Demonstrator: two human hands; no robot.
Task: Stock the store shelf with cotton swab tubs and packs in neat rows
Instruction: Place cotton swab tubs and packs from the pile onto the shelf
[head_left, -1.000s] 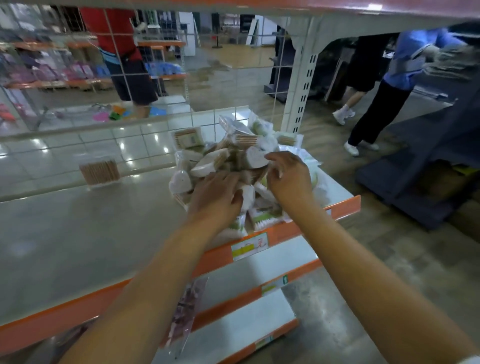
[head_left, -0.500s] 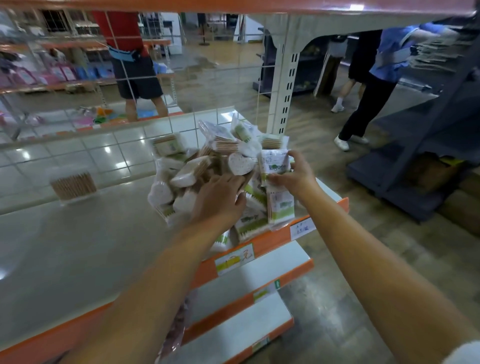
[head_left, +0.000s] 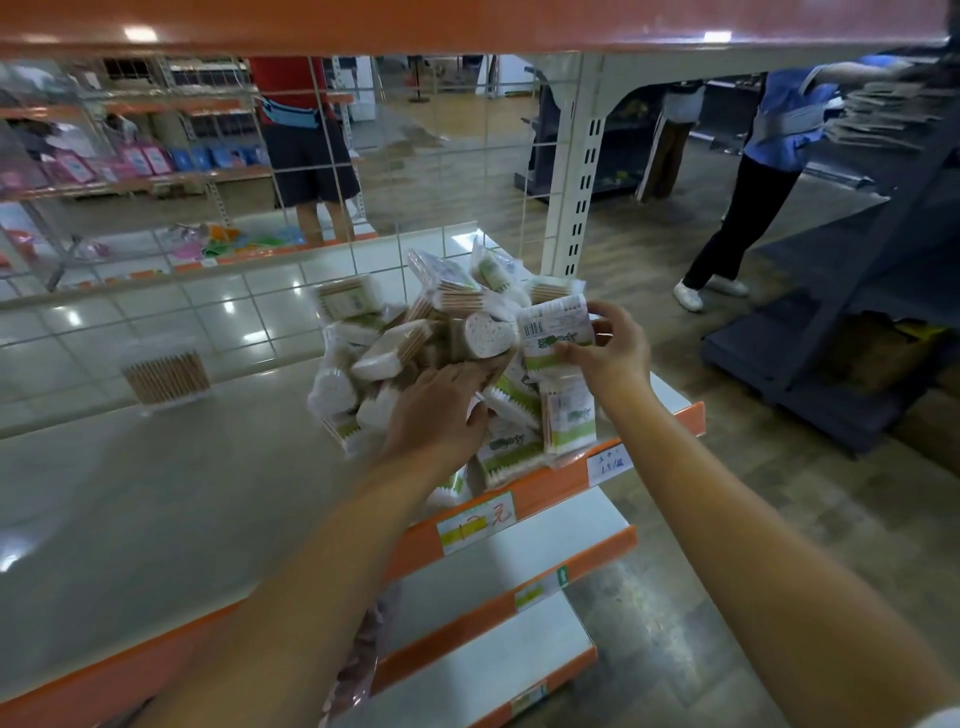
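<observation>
Head view, and it's all happening at centre frame: a jumbled pile of cotton swab packs (head_left: 441, 343) sits heaped on the shelf (head_left: 156, 499), right by its orange front edge (head_left: 550, 488) and close to the white slotted upright (head_left: 582, 192). The right hand (head_left: 613, 353) is up at the right side of the heap, fingers and thumb closed around one cotton swab pack (head_left: 556, 327), barcode facing us, held upright just above the others. The left hand (head_left: 441, 410) lies palm-down on the front of the pile, fingers curled onto the packs; whether it actually grips one, I cannot tell. Over at the left of the frame, well apart from the heap, a clear cotton swab tub (head_left: 166, 374) stands upright on the shelf near the wire grid back panel (head_left: 363, 171). Two price tags (head_left: 475, 522) hang on the orange edge below the pile. At upper right, a person in a blue top (head_left: 779, 119) stands on the wooden floor beside a dark rack (head_left: 857, 291); behind the grid, another person in dark shorts (head_left: 306, 150).
</observation>
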